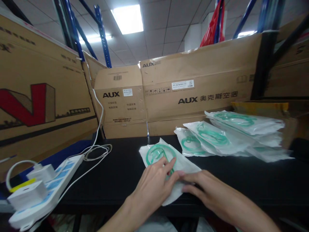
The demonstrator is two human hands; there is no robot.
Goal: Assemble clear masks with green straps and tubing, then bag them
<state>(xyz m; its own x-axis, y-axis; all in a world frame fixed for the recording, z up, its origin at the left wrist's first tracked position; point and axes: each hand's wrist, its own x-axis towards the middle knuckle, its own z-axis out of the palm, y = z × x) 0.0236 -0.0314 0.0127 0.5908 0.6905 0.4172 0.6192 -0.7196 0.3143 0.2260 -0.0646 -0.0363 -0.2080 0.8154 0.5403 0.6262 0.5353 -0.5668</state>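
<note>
A clear plastic pouch (156,153) with coiled green tubing inside lies flat on the black table (116,180) near its front edge. My left hand (154,185) rests on the pouch with its fingers stretched out flat over the green coil. My right hand (205,187) lies on the pouch's near right corner, fingers extended and pressed down against the plastic. The two hands' fingertips nearly meet. Neither hand grips anything.
A pile of several similar pouches (231,135) lies at the back right. Cardboard boxes (188,87) wall the back and left. A white power strip (45,190) with plugged adapters and white cables (96,151) sits at the left.
</note>
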